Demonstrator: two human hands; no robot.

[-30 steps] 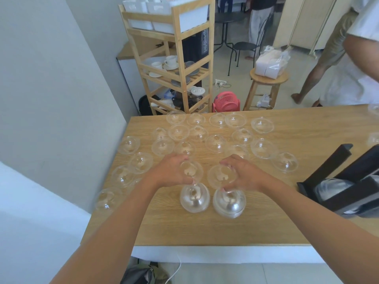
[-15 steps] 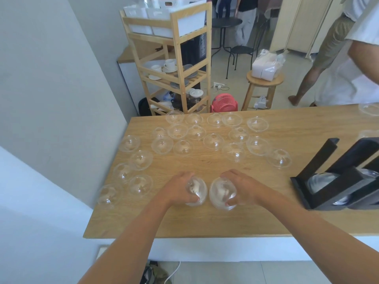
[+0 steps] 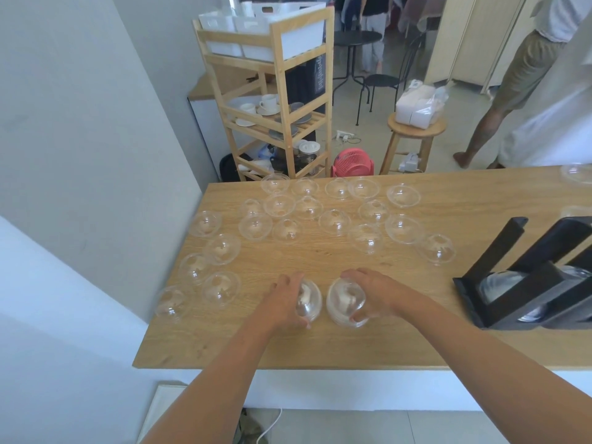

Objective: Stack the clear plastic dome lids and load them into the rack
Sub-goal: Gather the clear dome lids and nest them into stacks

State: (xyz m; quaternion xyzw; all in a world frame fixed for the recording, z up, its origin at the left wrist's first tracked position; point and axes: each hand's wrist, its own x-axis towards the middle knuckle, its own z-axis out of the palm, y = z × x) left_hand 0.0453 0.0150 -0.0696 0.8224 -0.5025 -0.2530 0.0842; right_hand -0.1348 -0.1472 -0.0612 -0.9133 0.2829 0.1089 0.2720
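My left hand (image 3: 283, 301) grips a short stack of clear dome lids (image 3: 308, 301), tipped on its side with the domes facing right. My right hand (image 3: 373, 294) grips a second stack of dome lids (image 3: 345, 301), tipped toward the left one. The two stacks sit close together, just above the wooden table (image 3: 320, 344). Several single dome lids (image 3: 366, 238) lie spread over the far and left parts of the table. The black rack (image 3: 531, 280) stands at the right, with dome lids (image 3: 495, 283) inside it.
A wooden shelf unit (image 3: 278, 100) with cups and white bins stands behind the table. A stool (image 3: 415, 136) carries a wrapped white pack, a pink fan (image 3: 352, 163) sits on the floor, and a person's legs (image 3: 499, 100) are at the far right.
Both hands drew their lids back toward me from the middle of the table and turned the two stacks on their sides, facing each other. My view shifted slightly.
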